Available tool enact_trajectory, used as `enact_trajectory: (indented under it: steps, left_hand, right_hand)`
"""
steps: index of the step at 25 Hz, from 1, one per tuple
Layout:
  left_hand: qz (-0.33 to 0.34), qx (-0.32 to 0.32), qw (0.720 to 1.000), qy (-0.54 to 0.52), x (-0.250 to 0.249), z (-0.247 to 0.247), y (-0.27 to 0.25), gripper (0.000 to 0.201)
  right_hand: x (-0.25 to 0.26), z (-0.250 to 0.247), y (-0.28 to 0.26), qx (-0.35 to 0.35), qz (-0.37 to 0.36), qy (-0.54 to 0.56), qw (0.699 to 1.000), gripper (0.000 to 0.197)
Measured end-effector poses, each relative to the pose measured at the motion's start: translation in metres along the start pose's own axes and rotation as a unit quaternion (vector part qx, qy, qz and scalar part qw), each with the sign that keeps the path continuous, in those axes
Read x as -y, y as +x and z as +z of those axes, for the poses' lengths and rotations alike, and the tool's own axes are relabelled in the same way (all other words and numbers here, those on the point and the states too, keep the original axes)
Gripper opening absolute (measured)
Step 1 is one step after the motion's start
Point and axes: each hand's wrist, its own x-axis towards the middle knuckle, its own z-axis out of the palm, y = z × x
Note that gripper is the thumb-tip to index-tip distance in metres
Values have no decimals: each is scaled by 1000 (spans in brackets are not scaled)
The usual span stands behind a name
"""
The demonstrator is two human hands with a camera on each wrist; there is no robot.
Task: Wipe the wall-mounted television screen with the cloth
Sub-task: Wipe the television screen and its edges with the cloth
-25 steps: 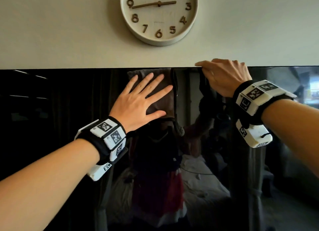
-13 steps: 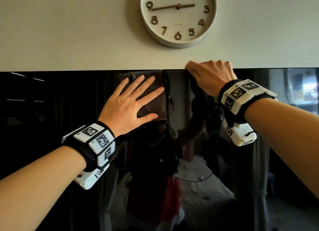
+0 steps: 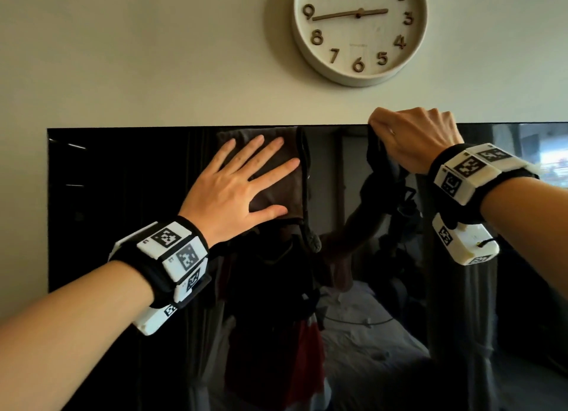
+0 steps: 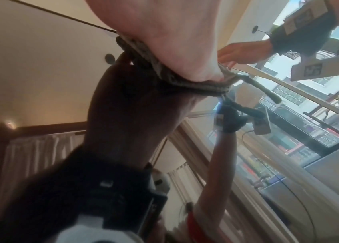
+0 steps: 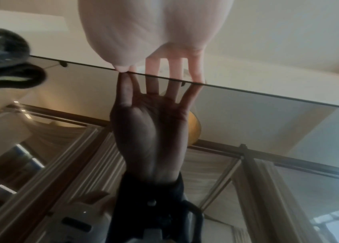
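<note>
Both hands sit further left along the screen's top edge than half a second ago, and the TV's left edge has now come into the head view.

The left hand lies flat with fingers spread and straight, pressing the brown cloth against the TV just under its top edge, near the upper left part of the screen. In the left wrist view the cloth is bunched between palm and glass, with a dark loop trailing off its right side.

The right hand hooks over the top edge to the right of the cloth, fingers curled behind the panel; the right wrist view shows its fingertips going over that edge and the thumb touching the front.

On the wall above, the clock carries numerals; small print on its face is too faint to read. The wristbands bear black-and-white square markers.
</note>
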Motion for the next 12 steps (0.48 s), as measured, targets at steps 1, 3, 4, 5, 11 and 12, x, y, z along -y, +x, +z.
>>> enact_trajectory:
  steps: [1, 3, 4, 5, 11, 12]
  left_hand:
    - [2, 4, 1000, 3, 2, 0, -2, 73]
    - [6, 10, 1000, 4, 5, -1, -4, 73]
    - [7, 11, 1000, 3, 9, -1, -7, 73]
    - [5, 9, 1000, 2, 16, 0, -12, 73]
    - [-39, -1, 999, 1, 37, 0, -37, 73]
    - [-45, -3, 999, -8, 29, 0, -29, 73]
  right_hand:
    - [16, -1, 5, -9, -12, 8, 1000, 32]
    - [55, -1, 19, -29, -51, 33, 998, 30]
    - [73, -1, 26, -35, -68, 42, 996, 30]
    - [88, -1, 32, -38, -80, 43, 995, 30]
    - [110, 3, 32, -52, -63, 28, 996, 37]
    - [111, 1, 30, -50, -60, 35, 996, 36]
